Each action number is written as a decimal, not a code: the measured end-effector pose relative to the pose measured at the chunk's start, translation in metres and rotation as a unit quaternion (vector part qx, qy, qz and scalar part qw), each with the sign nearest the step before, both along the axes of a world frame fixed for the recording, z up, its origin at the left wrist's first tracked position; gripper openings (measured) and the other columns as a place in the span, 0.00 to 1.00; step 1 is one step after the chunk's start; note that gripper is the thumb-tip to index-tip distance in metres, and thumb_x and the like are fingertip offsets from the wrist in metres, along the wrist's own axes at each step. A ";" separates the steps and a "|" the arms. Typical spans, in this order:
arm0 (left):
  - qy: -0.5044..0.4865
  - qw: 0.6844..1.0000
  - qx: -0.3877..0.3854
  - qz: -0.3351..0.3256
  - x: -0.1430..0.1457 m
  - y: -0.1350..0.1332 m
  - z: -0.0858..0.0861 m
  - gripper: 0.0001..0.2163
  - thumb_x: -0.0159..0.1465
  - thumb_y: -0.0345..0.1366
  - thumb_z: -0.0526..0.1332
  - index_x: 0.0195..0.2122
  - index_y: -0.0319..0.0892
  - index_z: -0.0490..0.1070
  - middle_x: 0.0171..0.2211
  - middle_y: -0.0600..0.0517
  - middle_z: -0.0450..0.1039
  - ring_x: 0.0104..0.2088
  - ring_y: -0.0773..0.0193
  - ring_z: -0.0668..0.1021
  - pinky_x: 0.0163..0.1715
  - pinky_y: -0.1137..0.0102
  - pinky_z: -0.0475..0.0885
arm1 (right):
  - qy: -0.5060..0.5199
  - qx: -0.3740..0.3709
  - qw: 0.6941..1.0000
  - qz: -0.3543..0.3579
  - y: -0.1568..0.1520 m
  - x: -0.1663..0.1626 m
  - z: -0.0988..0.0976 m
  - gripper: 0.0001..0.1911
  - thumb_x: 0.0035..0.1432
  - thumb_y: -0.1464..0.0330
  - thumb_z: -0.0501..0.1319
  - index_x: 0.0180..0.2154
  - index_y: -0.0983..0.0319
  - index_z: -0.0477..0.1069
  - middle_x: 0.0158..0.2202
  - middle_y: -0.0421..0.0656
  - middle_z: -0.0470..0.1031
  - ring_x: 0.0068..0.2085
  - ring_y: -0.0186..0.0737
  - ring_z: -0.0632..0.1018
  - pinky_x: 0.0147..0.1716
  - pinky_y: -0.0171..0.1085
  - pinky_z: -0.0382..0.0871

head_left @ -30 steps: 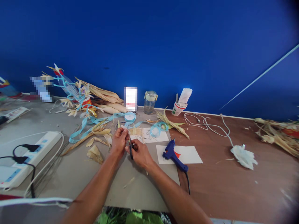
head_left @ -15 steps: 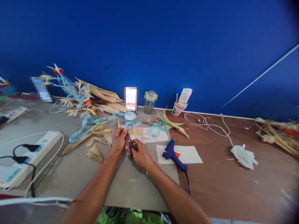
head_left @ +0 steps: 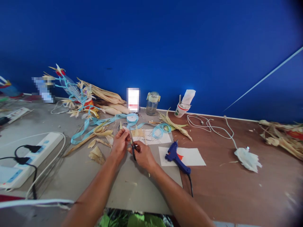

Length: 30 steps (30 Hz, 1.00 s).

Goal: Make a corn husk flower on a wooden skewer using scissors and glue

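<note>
In the middle of the head view my left hand (head_left: 121, 142) is closed, pinching a small pale strip of corn husk (head_left: 125, 128). My right hand (head_left: 142, 155) grips a pair of scissors (head_left: 133, 152) by their black handles. The scissor blades point up and away from me, close beside the fingertips of my left hand; whether they touch the husk I cannot tell. Behind the hands lie a roll of light blue ribbon (head_left: 132, 118) and a white sheet (head_left: 161, 138) with thin dark wires and more ribbon on it.
To the right, a blue glue gun (head_left: 178, 157) rests on white paper (head_left: 197, 157). A lidded jar (head_left: 152, 104) and a paper cup (head_left: 182, 110) stand by the wall. A power strip (head_left: 39, 153) lies left. Dry husks (head_left: 101, 94), a ribbon-wrapped bottle (head_left: 71, 88) and a white cable (head_left: 220, 130) are around.
Both hands stay nearly in place. The scissors have turned slightly in my right hand. The whole view has shifted by a few pixels.
</note>
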State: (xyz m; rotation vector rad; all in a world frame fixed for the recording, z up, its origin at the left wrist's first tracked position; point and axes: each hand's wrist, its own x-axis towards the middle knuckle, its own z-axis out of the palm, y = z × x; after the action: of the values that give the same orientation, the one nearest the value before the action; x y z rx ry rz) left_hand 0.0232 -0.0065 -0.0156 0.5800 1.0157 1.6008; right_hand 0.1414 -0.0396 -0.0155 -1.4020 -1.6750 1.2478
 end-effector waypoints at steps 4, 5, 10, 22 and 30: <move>-0.013 1.000 -0.016 -0.002 -0.003 0.002 0.001 0.13 0.45 0.36 0.70 0.24 0.40 0.66 0.17 0.59 0.64 0.17 0.75 0.65 0.18 0.78 0.61 | -0.001 0.002 1.000 0.001 0.001 0.001 0.000 0.10 0.51 0.65 0.61 0.37 0.59 0.73 0.23 0.37 0.70 0.24 0.32 0.67 0.24 0.30 0.57; -0.015 1.000 -0.017 -0.006 -0.005 0.002 0.001 0.12 0.45 0.36 0.70 0.24 0.40 0.66 0.18 0.59 0.64 0.17 0.75 0.65 0.18 0.78 0.62 | -0.001 0.003 1.000 -0.002 0.002 0.002 0.000 0.10 0.51 0.65 0.61 0.36 0.60 0.73 0.23 0.37 0.70 0.24 0.32 0.67 0.24 0.30 0.57; -0.022 0.999 -0.019 -0.026 -0.009 0.002 -0.001 0.11 0.47 0.36 0.69 0.24 0.39 0.67 0.19 0.58 0.66 0.18 0.75 0.67 0.20 0.77 0.64 | -0.002 0.008 1.000 -0.014 0.004 0.005 0.003 0.09 0.50 0.63 0.61 0.34 0.60 0.72 0.21 0.35 0.66 0.23 0.32 0.66 0.23 0.30 0.55; -0.011 1.000 0.013 -0.005 -0.010 0.004 -0.002 0.12 0.47 0.36 0.70 0.25 0.40 0.67 0.20 0.58 0.66 0.18 0.76 0.66 0.21 0.78 0.63 | 0.001 -0.002 1.000 -0.003 0.003 0.003 0.000 0.09 0.50 0.64 0.61 0.34 0.60 0.72 0.20 0.34 0.65 0.22 0.31 0.65 0.22 0.29 0.55; 0.009 0.999 0.031 0.017 -0.006 0.005 -0.007 0.13 0.48 0.38 0.70 0.25 0.40 0.67 0.20 0.58 0.66 0.18 0.76 0.66 0.19 0.78 0.61 | -0.002 -0.003 1.000 -0.005 -0.001 0.000 0.000 0.09 0.50 0.64 0.61 0.34 0.60 0.72 0.20 0.35 0.65 0.23 0.31 0.65 0.23 0.30 0.55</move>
State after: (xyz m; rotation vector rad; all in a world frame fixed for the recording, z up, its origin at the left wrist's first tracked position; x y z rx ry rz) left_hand 0.0168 -0.0014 -0.0223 0.6243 0.9969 1.6648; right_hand 0.1409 -0.0406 -0.0159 -1.4163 -1.6660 1.2447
